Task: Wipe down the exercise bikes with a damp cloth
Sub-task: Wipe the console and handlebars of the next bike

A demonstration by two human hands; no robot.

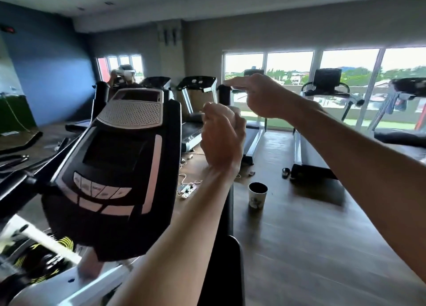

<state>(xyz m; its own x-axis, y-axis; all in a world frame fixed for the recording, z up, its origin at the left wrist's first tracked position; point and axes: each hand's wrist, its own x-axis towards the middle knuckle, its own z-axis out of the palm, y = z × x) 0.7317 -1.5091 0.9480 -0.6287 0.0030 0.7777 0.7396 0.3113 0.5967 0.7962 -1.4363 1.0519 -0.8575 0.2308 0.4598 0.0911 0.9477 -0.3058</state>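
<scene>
Exercise bike console [119, 158] fills the lower left of my head view, tilted toward me, its button row facing up and its display dark. My left hand [222, 135] is raised just to its right, fingers curled loosely and together; whether it pinches anything I cannot tell, and no damp cloth shows anywhere. My right hand [258, 96] is lifted higher with fingers stretched flat and apart from any surface, near a black handlebar grip [224, 94]. Wiping could stall, I judge, because neither hand clearly carries a cloth. A cup [257, 194] stands on the floor to the right, and a careless step could tip it. Loose cables [189, 188] lie nearby, a possible snag.
</scene>
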